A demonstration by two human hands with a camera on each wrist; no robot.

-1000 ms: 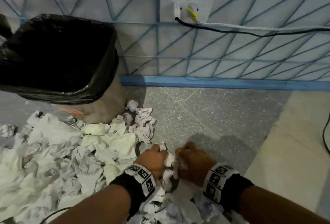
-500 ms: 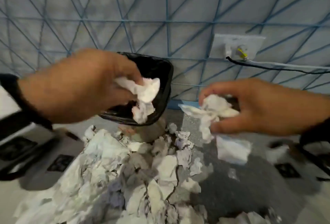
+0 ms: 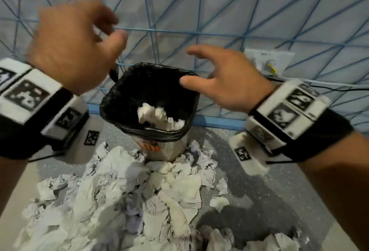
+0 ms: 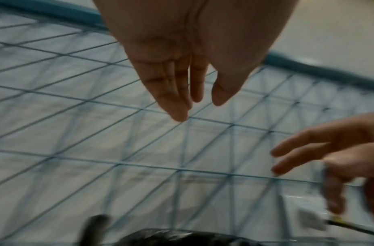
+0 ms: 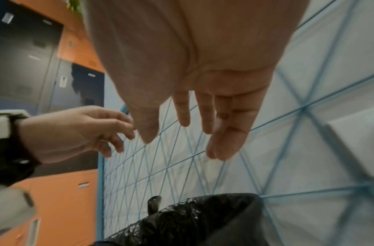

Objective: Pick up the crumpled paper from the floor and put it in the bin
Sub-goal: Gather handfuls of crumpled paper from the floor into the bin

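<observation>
Both grips are empty rn. Left hand (image 3: 73, 45) is up at about 10 o'clock from the bin, fingers spread loose w/ nothing between them; it's blurry in the head view, but the left wrist cam shows straight fingers (image 4: 177, 99) against the wall, no paper. Right hand (image 3: 227, 78) sits at about 2 o'clock, palm down, fingers fanned out, thumb tip over the bin's far right rim; can't tell if it touches the liner. Right wrist cam shows the same: open palm, straight fingers (image 5: 225, 141), nothing held.

Between the hands, the bin (image 3: 129, 98) w/ a black bag liner stands against the wall. White crumpled paper (image 3: 157, 117) is inside the bin mouth, toward the near side, mid-blur.

Lots more crumpled paper still on the floor: a big pile (image 3: 123, 196) runs from the bin's base toward 6 and 7 o'clock, plus a few loose scraps (image 3: 218, 203) off at 5 o'clock.

Behind it all is a pale wall (image 3: 219, 11) w/ a blue triangle grid, a blue baseboard, and a white outlet box (image 3: 269, 61) at 2 o'clock w/ cables running right.
</observation>
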